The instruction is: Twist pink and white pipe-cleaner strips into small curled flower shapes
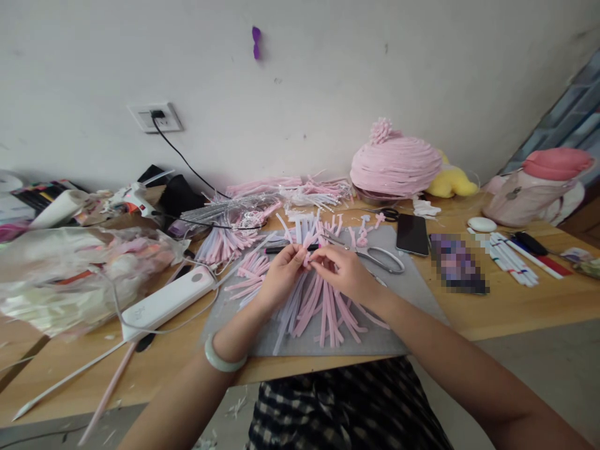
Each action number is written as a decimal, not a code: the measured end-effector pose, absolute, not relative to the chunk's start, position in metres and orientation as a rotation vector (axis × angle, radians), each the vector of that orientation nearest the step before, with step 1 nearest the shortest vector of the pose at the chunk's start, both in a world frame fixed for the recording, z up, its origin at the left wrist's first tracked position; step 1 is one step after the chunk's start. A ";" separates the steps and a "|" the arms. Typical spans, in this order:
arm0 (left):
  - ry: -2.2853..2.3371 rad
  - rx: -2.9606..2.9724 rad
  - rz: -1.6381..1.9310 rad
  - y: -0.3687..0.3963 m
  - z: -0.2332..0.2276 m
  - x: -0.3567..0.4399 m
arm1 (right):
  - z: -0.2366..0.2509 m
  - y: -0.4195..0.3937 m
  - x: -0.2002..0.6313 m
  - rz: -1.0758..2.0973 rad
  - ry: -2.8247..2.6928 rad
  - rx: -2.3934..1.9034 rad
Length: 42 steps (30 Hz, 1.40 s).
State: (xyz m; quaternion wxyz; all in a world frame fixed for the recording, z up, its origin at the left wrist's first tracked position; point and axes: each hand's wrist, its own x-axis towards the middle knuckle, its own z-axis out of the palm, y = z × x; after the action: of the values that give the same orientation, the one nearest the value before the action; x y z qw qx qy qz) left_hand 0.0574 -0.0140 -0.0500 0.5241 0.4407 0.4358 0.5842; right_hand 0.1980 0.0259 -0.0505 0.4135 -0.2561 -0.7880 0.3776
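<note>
My left hand [281, 272] and my right hand [344, 270] meet over a grey mat [403, 325] on the wooden table. Between their fingertips they pinch a short pink pipe cleaner piece [308, 256]. Under the hands lies a loose heap of pink and white pipe cleaner strips [323, 309]. A black marker [281, 249] lies just beyond the left fingers. Scissors [382, 257] rest on the mat just to the right of my right hand.
A white power strip [166, 301] and cable lie at left beside a crumpled plastic bag [70, 275]. A glue gun [134, 199] is at back left. A pink yarn dome [394, 164], black phone [412, 234], pens [513, 262] and pink bag [539, 187] sit at right.
</note>
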 end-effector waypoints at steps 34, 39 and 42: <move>0.798 0.979 1.208 -0.019 -0.044 0.058 | -0.048 0.022 0.202 0.900 -2.028 -0.621; 1.099 1.378 1.277 -0.020 -0.043 0.058 | -0.043 0.021 0.197 1.266 -1.805 -0.777; 1.243 1.664 1.259 -0.023 -0.043 0.056 | -0.042 0.023 0.196 1.675 -1.573 -0.833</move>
State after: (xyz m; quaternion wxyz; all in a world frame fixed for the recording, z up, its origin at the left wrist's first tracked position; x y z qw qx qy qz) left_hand 0.0558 -0.0229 -0.0427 0.3488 0.6420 0.4798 0.4859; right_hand 0.1961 0.0235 -0.0424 0.3417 -0.3204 -0.6050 0.6439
